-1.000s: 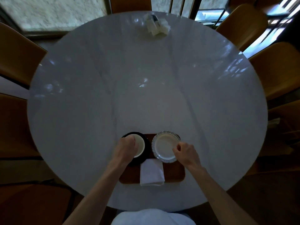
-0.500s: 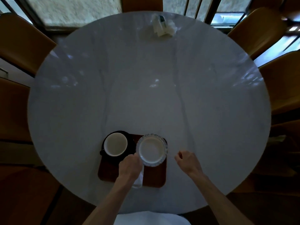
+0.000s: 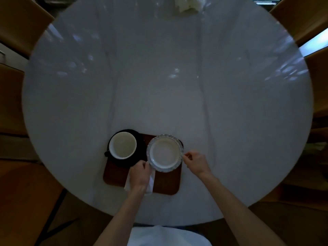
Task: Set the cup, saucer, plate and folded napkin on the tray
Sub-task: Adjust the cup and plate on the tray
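Your left hand (image 3: 140, 172): back turned up toward the head camera, fingers curled forward and under so that the tips are hidden; whether they grip anything cannot be told, and its bare forearm runs down to the lower edge of the view. Your right hand (image 3: 195, 161): set apart on the other side, knuckles up, thumb and forefinger drawn together in a pinch, remaining fingers loosely curled, bare forearm stretching away to the lower right.

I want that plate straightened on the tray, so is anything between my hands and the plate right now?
Nothing visible. The left hand is at the plate's near-left rim, over the napkin, and the right hand is at its right rim.
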`<state>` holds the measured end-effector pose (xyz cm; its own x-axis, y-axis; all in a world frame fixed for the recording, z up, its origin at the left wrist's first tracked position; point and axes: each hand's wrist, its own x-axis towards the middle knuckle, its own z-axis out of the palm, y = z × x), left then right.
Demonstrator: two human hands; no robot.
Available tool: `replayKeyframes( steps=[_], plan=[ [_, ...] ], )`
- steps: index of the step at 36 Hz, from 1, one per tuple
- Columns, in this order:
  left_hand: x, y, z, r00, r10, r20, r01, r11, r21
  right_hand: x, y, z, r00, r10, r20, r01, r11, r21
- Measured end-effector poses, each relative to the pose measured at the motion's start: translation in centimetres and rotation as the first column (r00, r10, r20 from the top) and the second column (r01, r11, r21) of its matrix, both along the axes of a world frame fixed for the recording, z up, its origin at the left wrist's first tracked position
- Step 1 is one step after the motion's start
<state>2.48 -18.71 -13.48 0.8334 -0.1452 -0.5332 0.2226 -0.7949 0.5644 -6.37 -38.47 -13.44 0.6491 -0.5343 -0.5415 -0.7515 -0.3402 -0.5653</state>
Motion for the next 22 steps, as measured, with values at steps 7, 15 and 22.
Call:
replayKeyframes(
  steps=[7, 15, 22],
  plan=[
    [-0.5, -0.6, -0.5, 0.999, 0.049, 0.013, -0.049, 0.999, -0.021, 0.4, 0.5, -0.8, 1.0, -0.019, -0.016, 0.018, 1.0, -0.016],
    [0.1, -1.6, -0.5, 0.984, 0.175, -0.027, -0.176, 0.982, -0.075, -0.3, 1.0, -1.1, 0.996, -0.009, -0.087, 0.01, 1.0, 0.019],
    [0.7, -1.4, -0.5, 0.996, 0.066, -0.061, -0.07, 0.995, -0.073, -0.4, 0.2, -1.3, 0.993, -0.042, -0.107, 0.049, 0.997, 0.064]
  ],
)
